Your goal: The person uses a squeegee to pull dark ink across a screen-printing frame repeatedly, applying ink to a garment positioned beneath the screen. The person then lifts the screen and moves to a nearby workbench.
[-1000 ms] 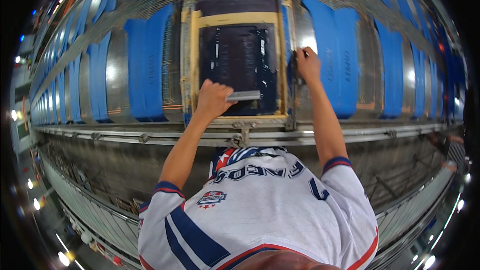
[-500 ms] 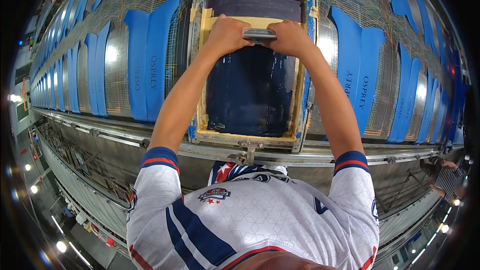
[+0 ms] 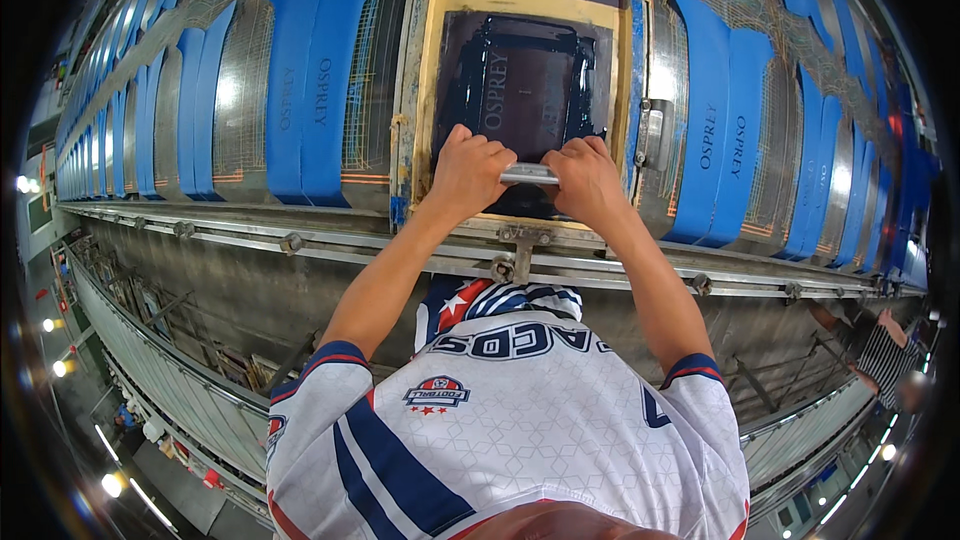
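My left hand (image 3: 470, 172) and my right hand (image 3: 588, 180) are closed around the two ends of a grey-handled squeegee (image 3: 530, 173). It stands near the close end of a screen-printing frame (image 3: 411, 110). Dark navy ink (image 3: 572, 45) lies in streaks around the far and side edges of the mesh, with some pooled by the squeegee. In the middle of the mesh (image 3: 527, 90), a thinner film lets printed lettering show through. Yellowish tape (image 3: 530, 4) borders the mesh. My hands hide the squeegee's ends, and its blade is out of sight.
Blue fabric panels (image 3: 305, 90) lie in rows on the long table, with more blue panels (image 3: 710, 130) to the right. A metal rail (image 3: 350, 228) runs along the near edge, below a clamp bracket (image 3: 518, 255). A metal handle (image 3: 655, 135) sits on the frame's right side. Another person (image 3: 885, 360) stands far right.
Both hands have drawn the squeegee from the frame's far end to its near end. The mesh behind it, previously covered in dark ink, now shows lettering.
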